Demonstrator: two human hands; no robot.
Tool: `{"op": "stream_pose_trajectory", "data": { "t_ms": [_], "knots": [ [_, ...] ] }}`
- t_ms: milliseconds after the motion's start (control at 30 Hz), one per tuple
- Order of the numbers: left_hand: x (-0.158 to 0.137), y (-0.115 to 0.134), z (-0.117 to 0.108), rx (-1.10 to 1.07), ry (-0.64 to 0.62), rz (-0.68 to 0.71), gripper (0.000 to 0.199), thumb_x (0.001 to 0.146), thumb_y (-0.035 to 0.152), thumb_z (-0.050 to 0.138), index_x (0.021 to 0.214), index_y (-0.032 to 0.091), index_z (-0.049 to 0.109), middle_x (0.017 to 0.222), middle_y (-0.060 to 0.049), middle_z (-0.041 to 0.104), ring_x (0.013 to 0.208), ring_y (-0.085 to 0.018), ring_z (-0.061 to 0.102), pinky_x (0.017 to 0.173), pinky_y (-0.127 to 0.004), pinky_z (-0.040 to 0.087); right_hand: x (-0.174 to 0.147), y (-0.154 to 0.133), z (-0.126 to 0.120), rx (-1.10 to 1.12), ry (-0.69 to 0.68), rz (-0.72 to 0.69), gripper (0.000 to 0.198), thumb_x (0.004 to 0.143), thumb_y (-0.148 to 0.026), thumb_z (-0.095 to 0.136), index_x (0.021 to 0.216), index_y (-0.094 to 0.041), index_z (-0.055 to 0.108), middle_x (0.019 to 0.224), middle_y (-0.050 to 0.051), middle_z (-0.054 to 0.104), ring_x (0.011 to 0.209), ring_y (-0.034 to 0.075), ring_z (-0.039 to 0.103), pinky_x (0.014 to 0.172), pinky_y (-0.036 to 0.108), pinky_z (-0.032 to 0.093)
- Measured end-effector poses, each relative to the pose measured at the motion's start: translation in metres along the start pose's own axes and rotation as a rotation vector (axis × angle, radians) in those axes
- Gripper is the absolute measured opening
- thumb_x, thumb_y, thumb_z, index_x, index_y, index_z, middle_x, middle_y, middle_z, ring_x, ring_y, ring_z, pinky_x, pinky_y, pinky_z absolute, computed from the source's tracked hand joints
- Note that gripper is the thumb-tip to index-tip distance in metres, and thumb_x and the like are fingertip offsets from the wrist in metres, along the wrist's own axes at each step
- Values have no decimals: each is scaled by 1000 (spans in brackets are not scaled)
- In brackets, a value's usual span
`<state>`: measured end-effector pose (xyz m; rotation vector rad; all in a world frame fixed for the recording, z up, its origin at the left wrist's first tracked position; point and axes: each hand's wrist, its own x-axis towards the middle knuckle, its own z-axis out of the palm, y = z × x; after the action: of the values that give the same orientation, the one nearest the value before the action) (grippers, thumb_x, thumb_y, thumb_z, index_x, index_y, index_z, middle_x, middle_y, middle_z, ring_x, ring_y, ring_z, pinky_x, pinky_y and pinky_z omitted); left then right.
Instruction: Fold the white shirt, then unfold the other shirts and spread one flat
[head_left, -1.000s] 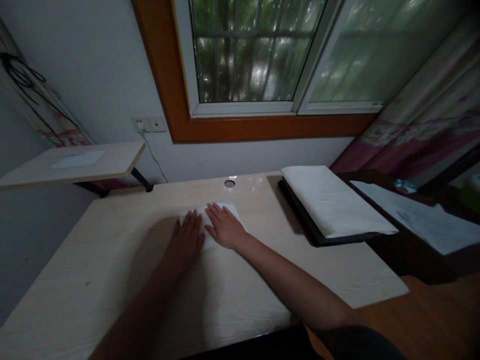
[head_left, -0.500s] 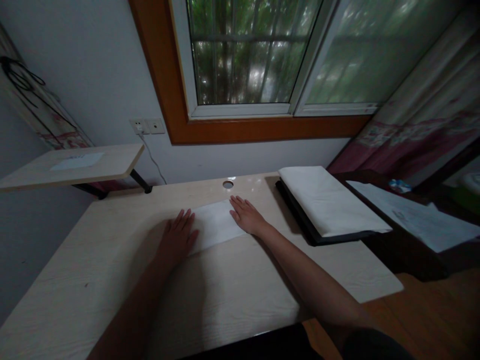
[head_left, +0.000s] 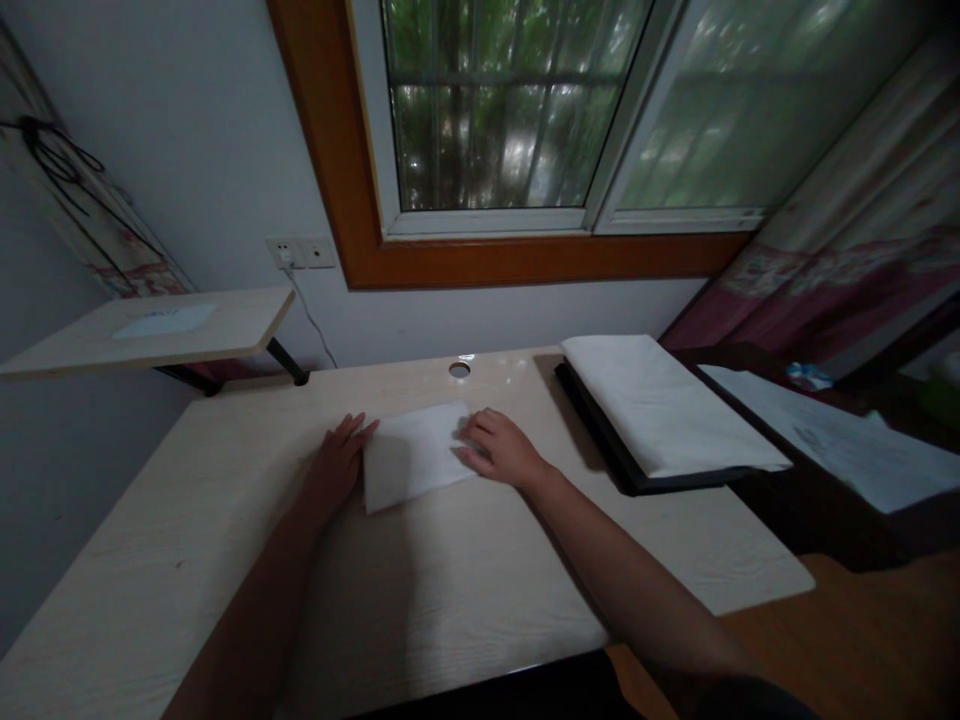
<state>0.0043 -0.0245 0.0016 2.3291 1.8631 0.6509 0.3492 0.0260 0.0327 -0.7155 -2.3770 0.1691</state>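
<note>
A white folded sheet (head_left: 416,455), paper or thin cloth, lies flat on the pale wooden table (head_left: 480,570). At its left edge is my left hand (head_left: 335,465), fingers stretched out and a fingertip against the edge. My right hand (head_left: 504,448) rests over the right edge with bent fingers; the thumb is apart from them and no clear grip shows. Parts of the sheet's right edge are hidden under those fingers.
To the right, a stack of large white sheets (head_left: 664,405) lies on a black flat object (head_left: 600,435). A raised shelf (head_left: 225,340) with a paper stands at the left. Near the back edge is a round cable hole (head_left: 460,370). Beyond the table's right side lies another sheet (head_left: 847,435).
My left hand has slid left off the sheet to its edge, uncovering the left part. My right hand's flat fingers have bent at the right edge.
</note>
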Motion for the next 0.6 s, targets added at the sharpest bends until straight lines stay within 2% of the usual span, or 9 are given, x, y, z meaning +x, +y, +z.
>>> {"op": "stream_pose_trajectory", "data": {
  "t_ms": [100,233,333,400,500,600],
  "knots": [
    [1,-3,2,2,16,63,51,96,12,32,136,28,59,157,-4,43,149,-23,31,121,-55,28,4,-14,5,-87,-123,-155,34,95,-52,57,102,-21,67,95,10,63,91,23,57,81,37,44],
    [3,-4,-1,-23,104,92,45,94,12,37,126,25,66,142,-6,57,139,-23,44,118,-51,36,7,-18,11,-128,-186,-197,34,97,-52,53,92,-21,66,87,7,61,85,21,56,77,34,43],
    [4,-1,-7,-41,163,98,39,91,12,42,110,23,74,121,-8,67,121,-25,55,111,-49,43,7,-11,9,-177,-165,-123,32,101,-42,49,87,-21,68,86,7,62,87,20,56,79,34,42],
    [3,1,-12,-55,151,88,36,89,12,45,100,24,77,107,-7,68,106,-23,60,104,-46,48,6,-5,7,-204,-139,-48,34,102,-38,48,85,-21,71,87,8,64,87,21,56,80,35,43],
    [0,7,-19,-96,67,125,34,86,11,47,92,24,78,95,-6,67,92,-20,62,92,-39,53,4,5,4,-211,-98,67,34,102,-37,48,87,-21,74,92,9,66,88,21,55,83,37,44],
    [-5,18,-23,-171,-39,245,35,84,8,48,90,23,78,88,-4,68,84,-17,64,84,-32,53,0,11,4,-221,-36,195,29,101,-36,50,98,-24,76,107,9,67,98,24,55,89,41,45]
  ]
}}
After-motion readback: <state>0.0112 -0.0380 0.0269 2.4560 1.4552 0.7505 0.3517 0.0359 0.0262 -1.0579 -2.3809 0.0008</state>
